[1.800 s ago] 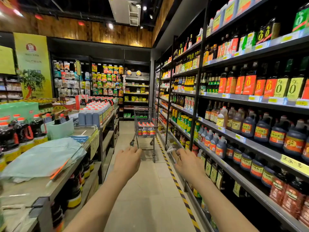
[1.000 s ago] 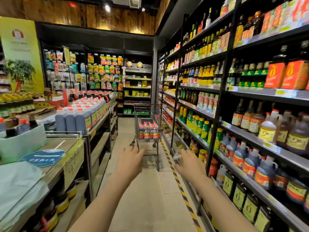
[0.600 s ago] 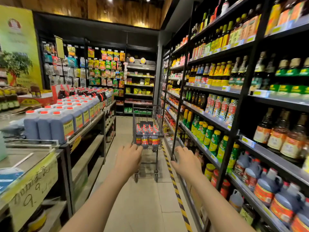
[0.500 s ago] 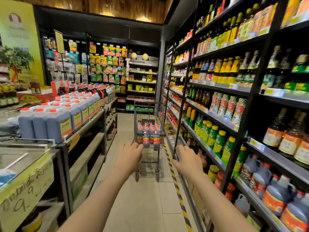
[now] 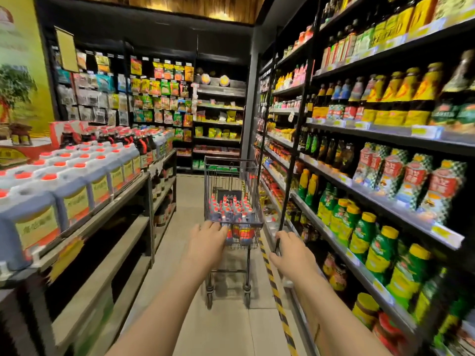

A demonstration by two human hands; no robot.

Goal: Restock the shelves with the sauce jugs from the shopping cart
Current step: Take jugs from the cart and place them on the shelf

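Sauce jugs (image 5: pixel 230 211) fill the basket of the shopping cart (image 5: pixel 232 201), standing upright, long axis vertical, red caps up, packed in tight rows. Labels too blurred to read. The cart stands in the aisle ahead of you, long axis running straight down the aisle away from you, near end facing you, wheels on the tiled floor (image 5: pixel 190 191).

Your left hand (image 5: pixel 207 244) is stretched forward, back of hand up, fingers relaxed and extended, gripping nothing; its fingertips overlap the cart's near rim in view, but contact cannot be told. Your right hand (image 5: pixel 291 254) is also out, to the right of the cart and apart from it, fingers loosely bent, holding nothing; it sits in front of a black shelf upright (image 5: pixel 290 160).

A yellow-and-black striped tape (image 5: pixel 276 291) runs along the floor just right of the cart. On your right, the tall shelves (image 5: pixel 380 201) carry green squeeze bottles (image 5: pixel 359 235), checkered pouches and dark bottles. On your left, a low display shelf (image 5: pixel 102 214) holds large grey jugs with red caps (image 5: pixel 77 186). Hanging packets (image 5: pixel 154 98) cover the far wall.
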